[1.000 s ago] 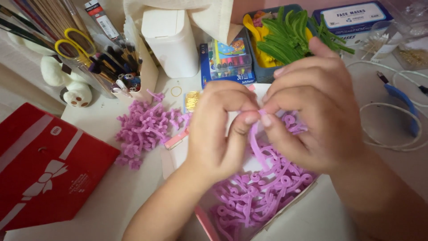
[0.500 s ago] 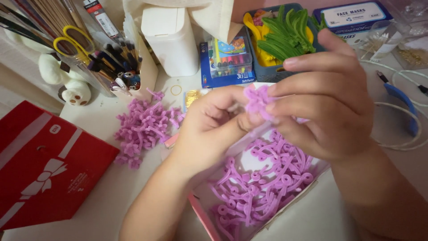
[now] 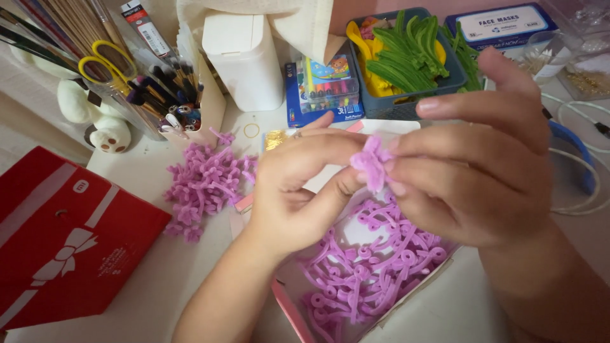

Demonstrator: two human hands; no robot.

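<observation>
Nearest me, a shallow pink-edged box (image 3: 289, 308) lies full of curled lilac pipe-cleaner pieces (image 3: 368, 273). Just above it the left hand (image 3: 298, 190) and right hand (image 3: 476, 171) meet, fingertips of both pinched narrow on one small lilac pipe-cleaner flower (image 3: 372, 162), held in the air over the box. To shape it well, I'd say the left should keep the centre pinched while the right bends each loop evenly, without crushing the fuzz. To the left a heap of finished lilac flowers (image 3: 203, 184) rests on the table beside a red gift box (image 3: 63, 235). Farther back stands a grey basket (image 3: 381, 105) of green pipe cleaners (image 3: 413, 54).
</observation>
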